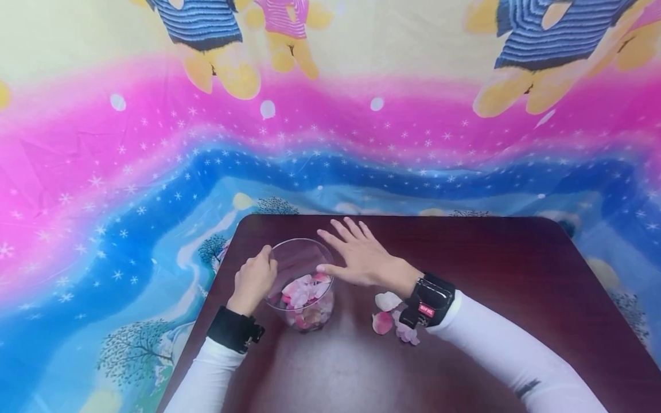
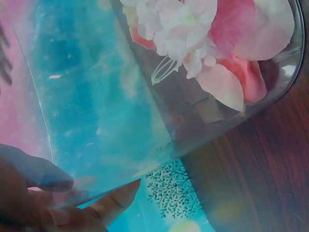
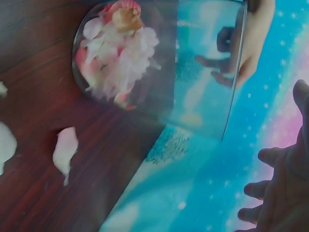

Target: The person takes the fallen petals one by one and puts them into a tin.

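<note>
**Petals go into the glass bowl, a few left on the surface**

A bright printed cloth (image 1: 155, 189) of pink and blue bands, snowflakes and cartoon bears fills the background behind a dark wooden surface (image 1: 516, 287). Near the surface's far left corner stands a clear glass bowl (image 1: 289, 258), its bottom holding a heap of pink and white petals and blossoms (image 1: 304, 298). The left hand (image 1: 254, 280) grips the bowl's left rim, fingers curled round the glass, thumb and a fingertip showing through the wall in the left wrist view. The right hand (image 1: 361, 258) hovers over the bowl's right rim with fingers spread and straight, holding nothing, its thumb tip just at the edge above the heap. Beside the right wrist, a few loose petals (image 1: 389, 312) lie on the wood just right of the bowl; the right wrist view shows them apart from the glass.

By the look of it, the step in hand is a drop into the bowl, the empty right hand having nothing left to let go. The work seems well along, with most petals inside. The next move would call for the right hand to travel back to the loose petals and pinch one lightly, as they lie flat and thin on the wood, while the left hand steadies the bowl.
</note>
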The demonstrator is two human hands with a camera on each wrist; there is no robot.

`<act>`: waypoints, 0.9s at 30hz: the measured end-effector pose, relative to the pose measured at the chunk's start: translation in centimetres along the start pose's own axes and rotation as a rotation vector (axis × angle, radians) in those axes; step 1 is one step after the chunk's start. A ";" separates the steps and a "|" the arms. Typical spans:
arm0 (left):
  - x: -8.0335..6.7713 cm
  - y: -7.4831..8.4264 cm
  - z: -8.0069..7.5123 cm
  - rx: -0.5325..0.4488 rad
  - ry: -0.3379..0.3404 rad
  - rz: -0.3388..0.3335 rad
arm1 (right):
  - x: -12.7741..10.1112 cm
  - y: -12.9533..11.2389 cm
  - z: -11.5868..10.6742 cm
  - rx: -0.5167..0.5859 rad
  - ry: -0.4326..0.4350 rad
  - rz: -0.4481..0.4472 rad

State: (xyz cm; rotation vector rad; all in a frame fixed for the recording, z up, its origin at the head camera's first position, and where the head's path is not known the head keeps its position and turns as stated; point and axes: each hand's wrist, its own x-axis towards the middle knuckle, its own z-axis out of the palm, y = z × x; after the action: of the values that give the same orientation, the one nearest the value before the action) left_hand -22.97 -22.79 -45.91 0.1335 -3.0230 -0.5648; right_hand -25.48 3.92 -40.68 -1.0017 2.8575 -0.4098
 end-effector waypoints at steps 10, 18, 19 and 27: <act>0.0 -0.2 0.0 0.003 0.011 -0.003 | -3.0 4.2 1.5 0.038 0.030 0.076; -0.2 -0.2 0.2 -0.008 -0.005 0.002 | -5.3 6.5 3.8 -0.013 -0.015 0.128; -0.2 -0.1 0.2 -0.007 -0.009 0.004 | -5.8 6.8 4.1 -0.020 -0.017 0.136; 0.0 0.1 0.2 -0.010 0.018 0.012 | -8.8 8.2 6.5 -0.064 -0.069 0.171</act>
State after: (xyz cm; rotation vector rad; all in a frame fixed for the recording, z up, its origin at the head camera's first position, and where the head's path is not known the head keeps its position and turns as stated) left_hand -22.95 -22.59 -46.01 0.1191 -3.0013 -0.5743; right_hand -22.39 14.11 -49.28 -0.7556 2.8800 -0.2661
